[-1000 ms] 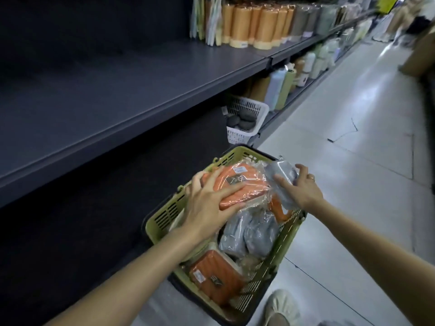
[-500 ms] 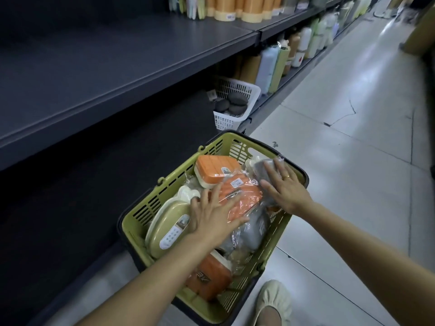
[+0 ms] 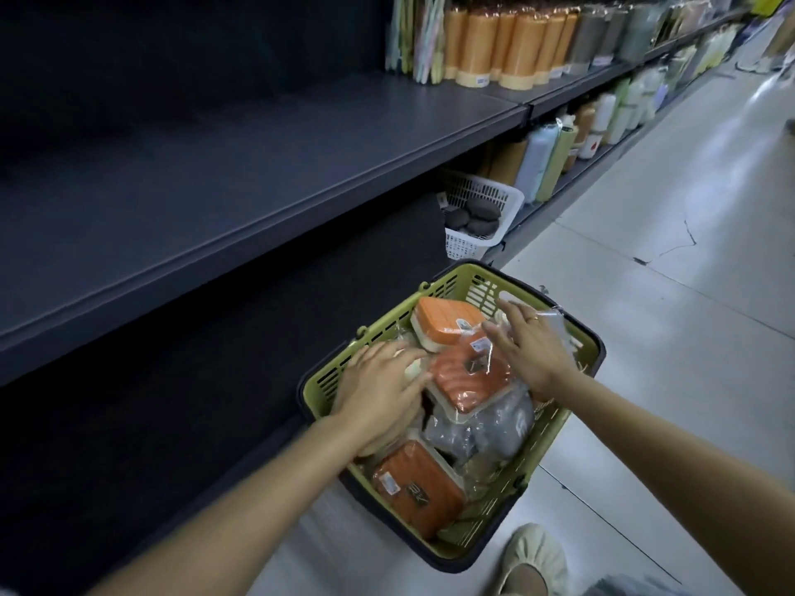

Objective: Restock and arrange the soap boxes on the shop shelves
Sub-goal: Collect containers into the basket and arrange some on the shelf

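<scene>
Soap boxes lie packed in a green shopping basket (image 3: 434, 294) that stands on the floor (image 3: 667, 337) just beside the dark shelving unit. Contents of the basket: one orange soap box (image 3: 445, 322) with a cream base at the far end; a second orange soap box in clear wrap (image 3: 471, 382) in the middle, tilted; a third orange soap box (image 3: 415, 488) at the near end, label showing; grey wrapped packs (image 3: 486, 428) between the middle and near orange boxes. Further items sit underneath and cannot be identified.

Left hand (image 3: 378, 393) rests on a pale item at the shelf-side of the basket, fingers spread and laid flat, gripping nothing visible. Right hand (image 3: 531, 350) lies over the clear wrap at the far aisle-side corner of the basket, fingers (image 3: 512, 309) straight and apart, a ring on one; whether it holds anything beneath the palm cannot be told.

Bare dark shelf (image 3: 258, 165) runs above and beside the basket. Beyond the basket, on the lowest level, a white mesh basket (image 3: 507, 200) holds dark rounded items (image 3: 475, 217). Farther along the upper shelf stand orange cylindrical packs (image 3: 512, 40); bottles (image 3: 546, 157) line the level below. A pale shoe (image 3: 533, 557) is on the floor near the basket's near corner
</scene>
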